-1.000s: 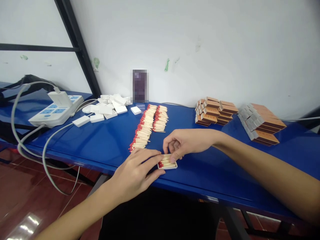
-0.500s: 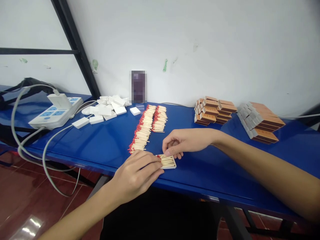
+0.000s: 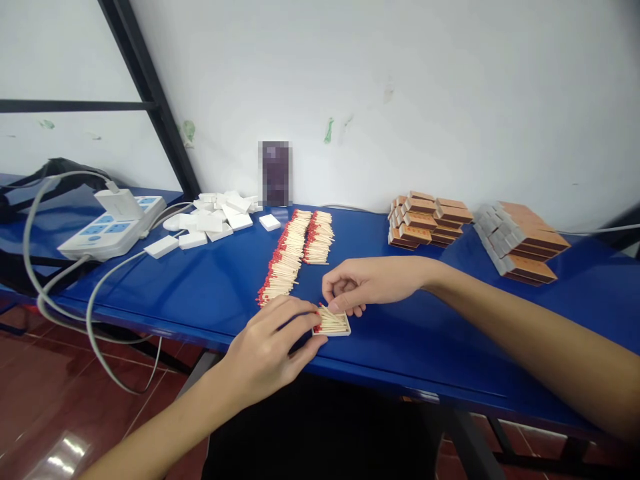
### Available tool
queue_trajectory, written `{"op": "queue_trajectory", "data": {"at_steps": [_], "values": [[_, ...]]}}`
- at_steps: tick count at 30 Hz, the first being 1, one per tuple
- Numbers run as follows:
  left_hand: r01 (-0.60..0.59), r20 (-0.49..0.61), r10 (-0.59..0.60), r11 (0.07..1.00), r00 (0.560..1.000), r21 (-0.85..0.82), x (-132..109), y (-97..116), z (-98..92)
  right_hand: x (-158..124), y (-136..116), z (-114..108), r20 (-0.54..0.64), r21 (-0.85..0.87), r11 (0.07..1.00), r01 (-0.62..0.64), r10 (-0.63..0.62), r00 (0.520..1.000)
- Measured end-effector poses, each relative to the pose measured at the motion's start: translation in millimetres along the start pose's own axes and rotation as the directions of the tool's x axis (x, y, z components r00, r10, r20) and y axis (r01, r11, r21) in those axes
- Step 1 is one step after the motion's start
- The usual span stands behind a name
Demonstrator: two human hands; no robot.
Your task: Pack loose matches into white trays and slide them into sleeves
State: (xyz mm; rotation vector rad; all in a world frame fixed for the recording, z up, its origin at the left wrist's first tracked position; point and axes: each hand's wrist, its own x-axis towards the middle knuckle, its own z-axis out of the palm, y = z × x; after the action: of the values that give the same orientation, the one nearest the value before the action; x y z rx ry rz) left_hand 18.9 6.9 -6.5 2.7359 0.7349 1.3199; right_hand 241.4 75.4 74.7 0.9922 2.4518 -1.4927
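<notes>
A small white matchbox tray [image 3: 336, 334] full of red-tipped matches [image 3: 333, 323] lies near the front edge of the blue table. My left hand [image 3: 273, 341] grips its left end, with the thumb along the near side and fingers at the far side. Above the tray's far edge my right hand [image 3: 373, 283] has thumb and forefinger closed on a match that lies tilted over the others; its other fingers are curled. Behind the hands, loose matches form a long row [image 3: 283, 263] and a shorter row [image 3: 318, 240], heads to the left.
White trays [image 3: 220, 217] lie heaped at back left, with one single tray [image 3: 270, 222] nearby. Orange matchbox sleeves [image 3: 425, 220] and grey-ended boxes [image 3: 530, 240] are stacked at back right. A power strip [image 3: 115, 227] with looping cables stands left. A pixelated dark rectangle [image 3: 276, 173] leans on the wall.
My left fingers have lifted slightly and spread from the thumb, showing more of the tray's left end. A match now sticks up at an angle by my right thumb.
</notes>
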Motion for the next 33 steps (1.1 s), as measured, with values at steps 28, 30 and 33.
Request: {"op": "queue_trajectory", "data": {"at_steps": [28,30,33], "values": [[-0.06,0.061,0.059,0.998,0.996,0.013,0.0,-0.6,-2.7,-4.6,-4.8,2.8,-0.013,-0.261,0.957,0.127,-0.135,0.991],[-0.035,0.067,0.033,0.999,0.997,0.039,0.3,-0.1,-3.4,-4.0,-2.7,2.4,-0.015,-0.256,0.96,0.111,-0.118,0.993],[-0.006,0.093,-0.001,0.997,0.996,0.071,1.3,0.5,-4.1,-2.8,-1.1,2.2,-0.022,-0.248,0.965,0.089,-0.097,0.995]]}}
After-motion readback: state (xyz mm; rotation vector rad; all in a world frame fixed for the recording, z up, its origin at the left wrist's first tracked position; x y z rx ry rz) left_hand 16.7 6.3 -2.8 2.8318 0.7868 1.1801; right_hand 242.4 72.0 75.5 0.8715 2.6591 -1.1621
